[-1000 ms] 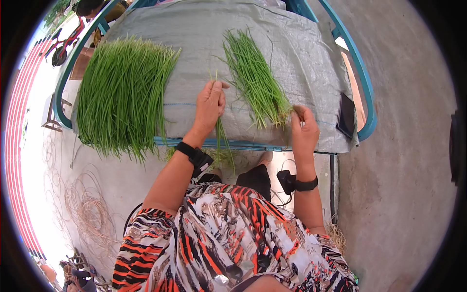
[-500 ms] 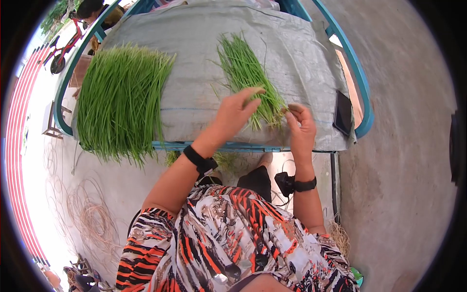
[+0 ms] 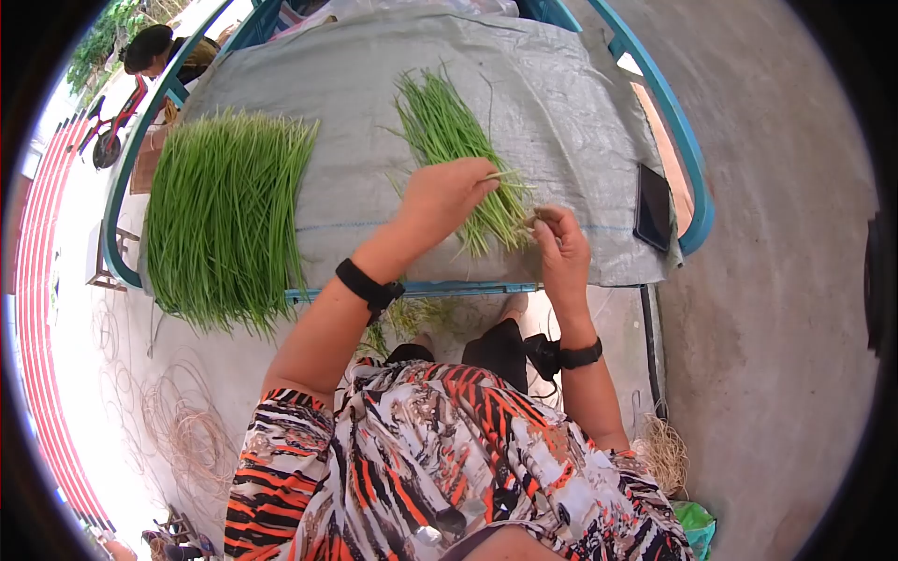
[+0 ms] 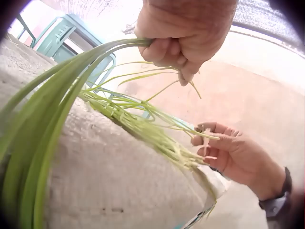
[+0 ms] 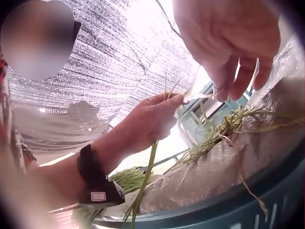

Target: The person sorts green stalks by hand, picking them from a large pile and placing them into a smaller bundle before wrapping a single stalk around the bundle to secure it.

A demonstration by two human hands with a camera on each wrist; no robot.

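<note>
My left hand grips a few long green chives, whose blades arc down out of the fist in the left wrist view. Its fingers are over the root end of a smaller bunch of chives lying on a grey woven sheet. Just right of that bunch, my right hand has thumb and fingertips together. In the right wrist view a pale, thin strip of skin runs from the left fingertips to the right hand's fingers, which pinch it. A thick, neatly aligned pile of chives lies at the left.
A teal frame borders the sheet. A dark phone lies near its right edge. On the floor are loose coiled strands and a green bag. Another person is at the far left, near a red bike.
My left hand has moved right, from beside the smaller bunch to over its root end, close to the right hand. The right hand has stayed near the root ends.
</note>
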